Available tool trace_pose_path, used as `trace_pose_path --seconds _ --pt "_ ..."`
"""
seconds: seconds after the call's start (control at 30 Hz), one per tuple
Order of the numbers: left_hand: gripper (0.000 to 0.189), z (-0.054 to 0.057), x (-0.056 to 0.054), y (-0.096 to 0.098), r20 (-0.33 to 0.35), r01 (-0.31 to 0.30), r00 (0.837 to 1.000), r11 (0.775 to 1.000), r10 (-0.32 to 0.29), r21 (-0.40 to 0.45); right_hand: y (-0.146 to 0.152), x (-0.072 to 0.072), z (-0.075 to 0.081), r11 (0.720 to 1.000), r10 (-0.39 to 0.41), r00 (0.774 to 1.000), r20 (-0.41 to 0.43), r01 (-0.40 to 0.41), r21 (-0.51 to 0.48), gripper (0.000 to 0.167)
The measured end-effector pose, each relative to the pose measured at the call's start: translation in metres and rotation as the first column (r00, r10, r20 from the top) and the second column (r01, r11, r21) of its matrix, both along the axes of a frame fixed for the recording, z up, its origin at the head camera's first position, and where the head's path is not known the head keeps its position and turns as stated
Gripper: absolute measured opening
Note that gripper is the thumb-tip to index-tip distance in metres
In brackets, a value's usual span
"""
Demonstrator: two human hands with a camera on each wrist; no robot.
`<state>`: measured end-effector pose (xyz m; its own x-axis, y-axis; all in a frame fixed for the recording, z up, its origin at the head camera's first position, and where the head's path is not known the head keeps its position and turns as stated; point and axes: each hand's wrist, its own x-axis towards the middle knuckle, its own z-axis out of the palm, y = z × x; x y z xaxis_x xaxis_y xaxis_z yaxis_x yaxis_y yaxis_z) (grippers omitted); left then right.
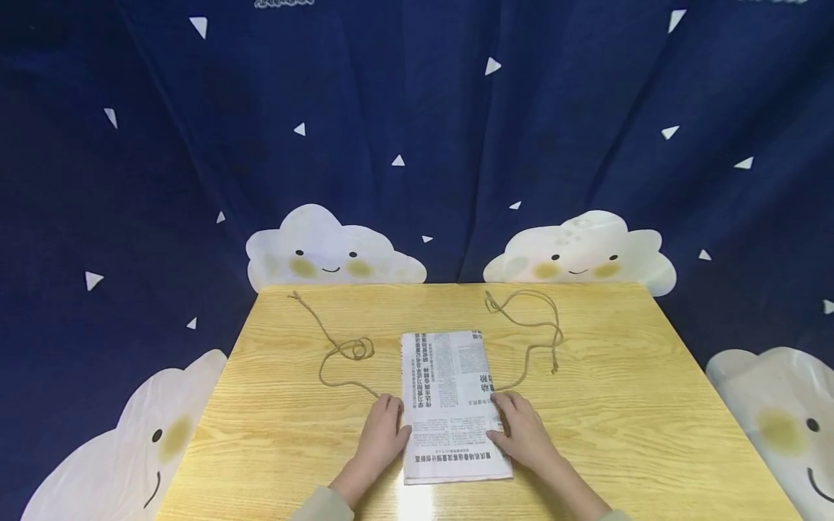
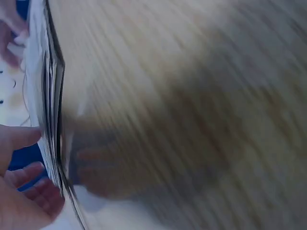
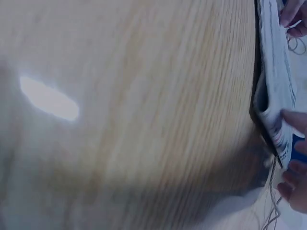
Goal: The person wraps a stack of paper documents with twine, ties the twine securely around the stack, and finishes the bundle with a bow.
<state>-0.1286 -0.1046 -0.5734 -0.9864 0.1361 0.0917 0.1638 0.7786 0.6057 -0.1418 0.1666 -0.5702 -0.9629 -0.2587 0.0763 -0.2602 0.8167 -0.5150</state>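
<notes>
A folded newspaper lies flat on the wooden table, its layered edge showing in the left wrist view. At its left side is my left hand, with thumb and fingertips touching the edge. My right hand rests at the opposite side, its thumb on the paper near the edge and its fingers loosely bent beside it. A thin brown cord leads toward the newspaper's left edge, and a cord of the same look comes out on the right; anything between them is hidden beneath the paper.
The light wooden table ends at a dark blue curtain with white triangles and smiling clouds. Loose loops of cord lie left and right behind the hands. Glare shows on the tabletop in the right wrist view.
</notes>
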Motion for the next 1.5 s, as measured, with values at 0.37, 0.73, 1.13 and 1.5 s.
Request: trace_pose_path --seconds 0.37,0.73,1.13,1.5 --pt "0.055 -0.013 -0.004 0.001 0.016 0.118 0.993 0.965 -0.118 -0.232 0.007 -0.018 -0.012 0.977 0.188 0.982 -0.035 -0.183 0.108 0.073" --pt "0.060 -0.010 -0.044 -0.017 0.067 0.165 0.986 0.933 -0.152 -0.321 -0.005 -0.048 -0.012 0.970 0.168 0.986 -0.003 -0.165 0.176 0.074" --pt "0.064 -0.007 -0.070 -0.024 0.115 0.168 0.984 0.922 -0.136 -0.348 -0.012 -0.070 -0.007 0.960 0.157 0.986 0.054 -0.165 0.226 0.075" --pt "0.064 -0.009 -0.083 -0.024 0.144 0.148 0.984 0.926 -0.103 -0.348 -0.013 -0.083 -0.009 0.956 0.140 0.987 0.082 -0.156 0.250 0.075"
